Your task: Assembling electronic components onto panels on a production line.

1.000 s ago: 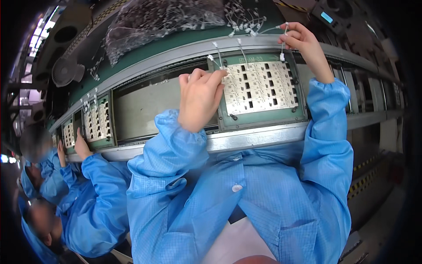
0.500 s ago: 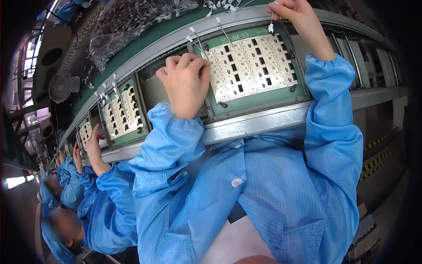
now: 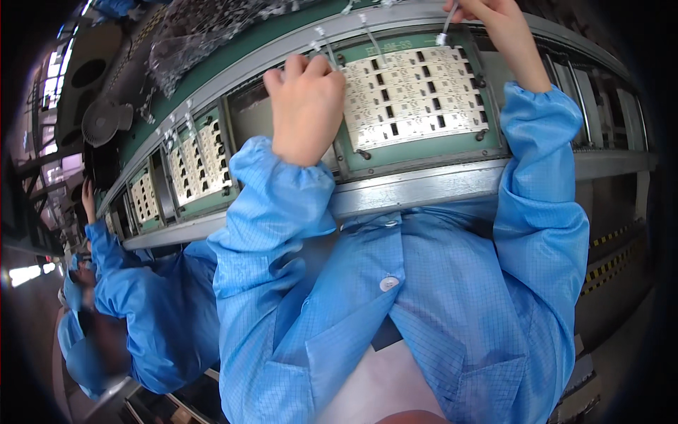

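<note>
A white circuit board panel (image 3: 413, 99) with rows of black components lies in a green fixture (image 3: 374, 161) in front of me. My right hand (image 3: 498, 20) is closed above its far right corner, pinching a light-coloured cable (image 3: 449, 21). The white connector (image 3: 442, 39) on the cable's end hangs at the panel's far edge. At the panel's left edge, my left hand (image 3: 309, 106) is closed with bent fingers. Its fingertips are hidden, so anything in them cannot be made out. Another cable (image 3: 330, 53) rises just beyond that hand, and a further cable (image 3: 371, 39) stands at the far edge.
A metal rail (image 3: 424, 187) runs along the near side of the line. More board panels (image 3: 196, 166) sit in fixtures to the left, beside a co-worker in a blue coat (image 3: 166, 318). Beyond the line lie a plastic bag of cables (image 3: 212, 35) and a small fan (image 3: 102, 121).
The view has shifted slightly, moving the panel up and right. My right hand still holds the cable, its connector staying near the far edge. The co-worker's hands have left the neighbouring panels.
</note>
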The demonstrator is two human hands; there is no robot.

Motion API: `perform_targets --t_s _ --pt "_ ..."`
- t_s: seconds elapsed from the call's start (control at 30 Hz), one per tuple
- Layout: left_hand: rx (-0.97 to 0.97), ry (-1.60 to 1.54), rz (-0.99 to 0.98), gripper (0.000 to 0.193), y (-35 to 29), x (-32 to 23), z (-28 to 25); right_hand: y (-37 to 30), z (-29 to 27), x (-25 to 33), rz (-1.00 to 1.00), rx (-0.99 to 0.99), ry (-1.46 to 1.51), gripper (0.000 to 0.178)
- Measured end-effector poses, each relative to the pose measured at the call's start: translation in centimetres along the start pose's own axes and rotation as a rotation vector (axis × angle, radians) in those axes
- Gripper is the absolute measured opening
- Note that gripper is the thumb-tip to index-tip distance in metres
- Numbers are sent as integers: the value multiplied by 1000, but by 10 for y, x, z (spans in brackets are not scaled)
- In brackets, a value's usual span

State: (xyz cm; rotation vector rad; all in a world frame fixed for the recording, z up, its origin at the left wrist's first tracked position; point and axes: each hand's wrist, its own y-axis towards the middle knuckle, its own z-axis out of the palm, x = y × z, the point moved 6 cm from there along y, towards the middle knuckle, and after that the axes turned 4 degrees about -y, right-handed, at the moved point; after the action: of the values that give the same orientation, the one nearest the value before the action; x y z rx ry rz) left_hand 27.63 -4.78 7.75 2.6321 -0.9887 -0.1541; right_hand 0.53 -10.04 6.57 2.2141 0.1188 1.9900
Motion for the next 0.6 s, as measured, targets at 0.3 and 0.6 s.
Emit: perform_targets --t_s 0.3,0.6 --pt "26 35 13 8 4 -1 6 0 -6 6 -38 -47 -37 26" --pt "-49 -62 -131 10 -14 -14 5 -4 -28 -18 -14 107 -145 38"
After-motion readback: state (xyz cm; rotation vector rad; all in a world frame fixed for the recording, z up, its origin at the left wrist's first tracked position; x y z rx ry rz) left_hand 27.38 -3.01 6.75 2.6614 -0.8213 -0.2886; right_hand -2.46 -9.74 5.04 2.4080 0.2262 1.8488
